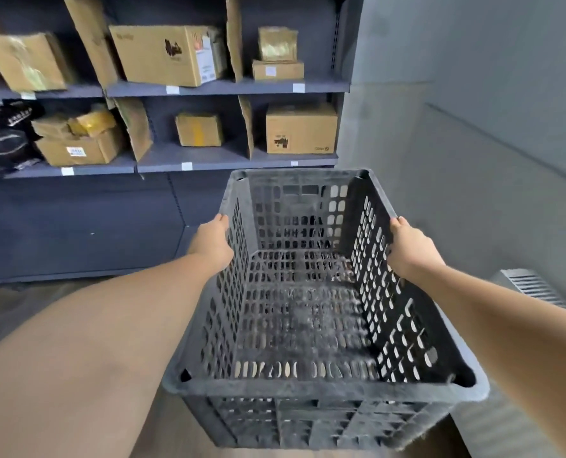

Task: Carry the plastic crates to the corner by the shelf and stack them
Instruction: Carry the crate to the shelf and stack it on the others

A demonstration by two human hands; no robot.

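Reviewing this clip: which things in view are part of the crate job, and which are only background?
Part of the job:
black plastic crate
left hand
right hand
shelf

Background only:
cardboard boxes
black packaged goods
grey ribbed item

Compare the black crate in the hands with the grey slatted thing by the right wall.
The black crate is dark, fully in view and held by the left hand and right hand. The grey slatted thing is pale, mostly hidden behind the right arm and untouched. Both have perforated surfaces.

Print on the shelved cartons [301, 128] is too blurred to read
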